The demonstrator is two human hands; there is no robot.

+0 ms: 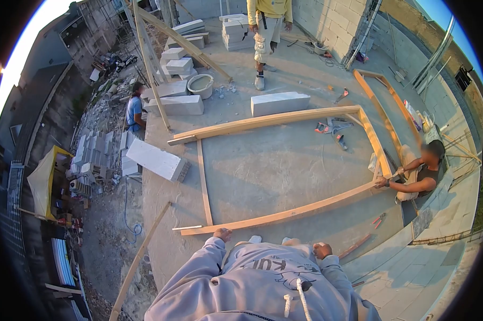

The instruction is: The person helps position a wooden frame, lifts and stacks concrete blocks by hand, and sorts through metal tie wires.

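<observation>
A large wooden frame [284, 214] lies on the concrete floor in front of me, with a thin cross strip [204, 182] near its left end. My left hand [223, 234] hangs just beside the near beam, close to that end, fingers loosely curled. Whether it touches the wood I cannot tell. On the other side of my body, my right hand [322, 250] is down by my sweatshirt, its fingers curled in and nothing visible in them. At the frame's right corner, a crouching co-worker's hand [381, 182] is on the wood.
Power tools [332, 127] lie inside the frame. A second wooden frame [381, 109] lies at right. White blocks [280, 103] and a bucket [201, 85] stand beyond. The slab drops off at left, past a slanting pole [140, 262]. Red-handled pliers [379, 220] lie at right. Another person [265, 32] stands ahead.
</observation>
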